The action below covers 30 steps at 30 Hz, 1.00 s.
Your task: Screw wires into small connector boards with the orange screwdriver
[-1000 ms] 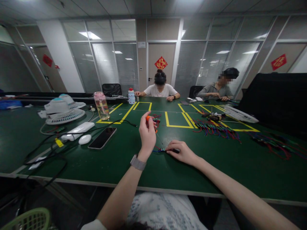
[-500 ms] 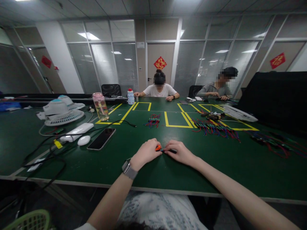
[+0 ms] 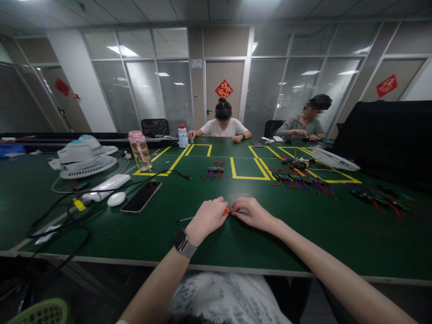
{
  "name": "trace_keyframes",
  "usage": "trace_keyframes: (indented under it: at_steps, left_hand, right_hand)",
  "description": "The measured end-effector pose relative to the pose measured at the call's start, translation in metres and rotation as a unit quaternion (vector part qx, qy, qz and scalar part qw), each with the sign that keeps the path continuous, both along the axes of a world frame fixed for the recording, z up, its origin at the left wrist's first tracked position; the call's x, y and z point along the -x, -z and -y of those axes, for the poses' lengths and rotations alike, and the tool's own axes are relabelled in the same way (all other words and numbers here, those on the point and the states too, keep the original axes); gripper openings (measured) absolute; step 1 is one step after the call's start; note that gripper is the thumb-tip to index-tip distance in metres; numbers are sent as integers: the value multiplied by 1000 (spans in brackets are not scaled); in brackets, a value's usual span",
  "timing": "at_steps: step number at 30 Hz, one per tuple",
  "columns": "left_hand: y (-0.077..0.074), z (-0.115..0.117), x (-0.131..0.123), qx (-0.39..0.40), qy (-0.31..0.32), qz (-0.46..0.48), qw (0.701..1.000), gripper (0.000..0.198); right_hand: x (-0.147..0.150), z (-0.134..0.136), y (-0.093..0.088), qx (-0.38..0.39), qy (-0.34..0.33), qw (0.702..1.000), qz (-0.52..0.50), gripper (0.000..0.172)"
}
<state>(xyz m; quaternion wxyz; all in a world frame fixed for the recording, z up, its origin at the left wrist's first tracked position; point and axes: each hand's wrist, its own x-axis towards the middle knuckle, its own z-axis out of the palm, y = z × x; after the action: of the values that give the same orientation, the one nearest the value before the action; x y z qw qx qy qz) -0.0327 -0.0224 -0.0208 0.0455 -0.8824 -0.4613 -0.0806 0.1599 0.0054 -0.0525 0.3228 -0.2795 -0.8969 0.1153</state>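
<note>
My left hand is closed on what looks like a screwdriver. Its orange handle shows at the fingertips, and a thin pale shaft sticks out on the other side of the hand. My right hand pinches a slim dark piece, mostly covered by the fingers, whose kind I cannot make out. The fingertips of both hands almost meet low over the green table. Beyond them lies a small bundle of circuit boards with red and blue wires.
Left of my hands are a phone, a white mouse, a white power strip, black cables, a bottle and fans. More wired boards and a dark monitor stand right. Two people sit across the table.
My left hand has turned, and the thin shaft now shows to its left. The orange handle has shifted slightly right, toward my right fingertips. Less of the dark piece shows in my right hand.
</note>
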Motion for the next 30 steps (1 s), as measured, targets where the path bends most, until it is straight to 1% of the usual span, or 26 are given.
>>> trace_keyframes:
  at_steps: [6, 12, 14, 19, 24, 26, 30]
  left_hand:
    - [1, -1, 0, -6, 8, 1, 1000, 17]
    - [3, -2, 3, -4, 15, 11, 1000, 14]
    - [2, -3, 3, -1, 18, 14, 1000, 13]
    - [2, -2, 3, 4, 21, 22, 1000, 13]
    - [2, -2, 3, 3, 14, 41, 999, 16]
    - [2, -3, 4, 0, 4, 54, 999, 22]
    - [1, -4, 6, -19, -14, 93, 995, 42]
  right_hand:
    - [-1, -3, 1, 16, 6, 1000, -10, 14]
    - [-1, 4, -2, -40, -9, 999, 23, 18]
    - [-1, 6, -2, -46, -9, 999, 25, 18]
    - [-2, 3, -1, 2, 5, 1000, -8, 16]
    - [-6, -1, 0, 15, 12, 999, -29, 15]
    - [-8, -2, -1, 13, 34, 998, -49, 15]
    - [-15, -6, -3, 19, 89, 992, -92, 15]
